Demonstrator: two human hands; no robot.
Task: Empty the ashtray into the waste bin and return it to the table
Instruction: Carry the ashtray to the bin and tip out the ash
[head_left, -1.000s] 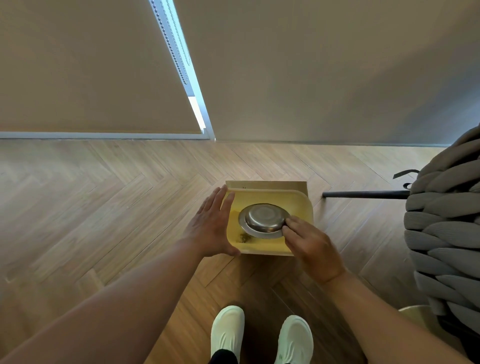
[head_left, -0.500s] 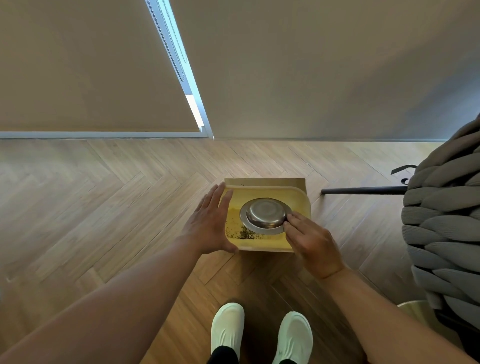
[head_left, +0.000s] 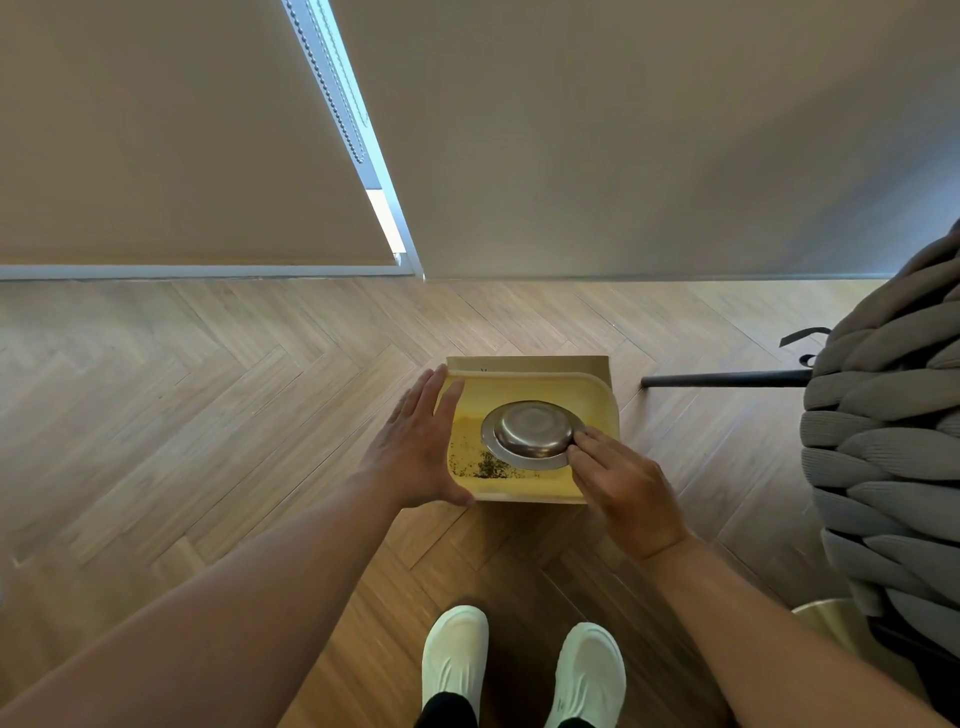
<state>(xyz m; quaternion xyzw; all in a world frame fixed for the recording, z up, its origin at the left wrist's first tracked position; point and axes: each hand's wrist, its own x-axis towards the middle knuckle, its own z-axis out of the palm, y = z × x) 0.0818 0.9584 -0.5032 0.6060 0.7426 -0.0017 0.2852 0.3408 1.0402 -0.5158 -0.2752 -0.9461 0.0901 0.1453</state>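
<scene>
Right hand (head_left: 626, 488) pinches the near-right rim of the metal ashtray (head_left: 535, 434), fingertips (head_left: 581, 440) curled onto the flange. Ashtray is held upside down, domed underside up, over the open mouth of the waste bin (head_left: 602, 397).

Left hand (head_left: 422, 451) lies flat against the bin's left edge, fingers straight and together, pointing far; palm pressed to the side, thumb wrapped round the near-left corner. Not clenched, holds nothing but the bin's edge.

Waste bin: small, square, kraft-brown outside, yellowish liner or inner wall. Stands on the herringbone wood floor (head_left: 208, 415), just far of the person's feet. Dark ash (head_left: 485, 467) scattered on the bin's inner near-left area, below and left of the ashtray.

Two white shoes (head_left: 522, 670) at the near edge, toes toward the bin.

Right side: chunky grey knitted cushion or seat (head_left: 883, 467), with a black rod or leg (head_left: 727, 380) reaching left from it along the floor, well apart from the bin.

Far: beige roller blinds (head_left: 156, 156) down to the floor line, a bright gap and a bead chain (head_left: 327, 88) between the two panels.
</scene>
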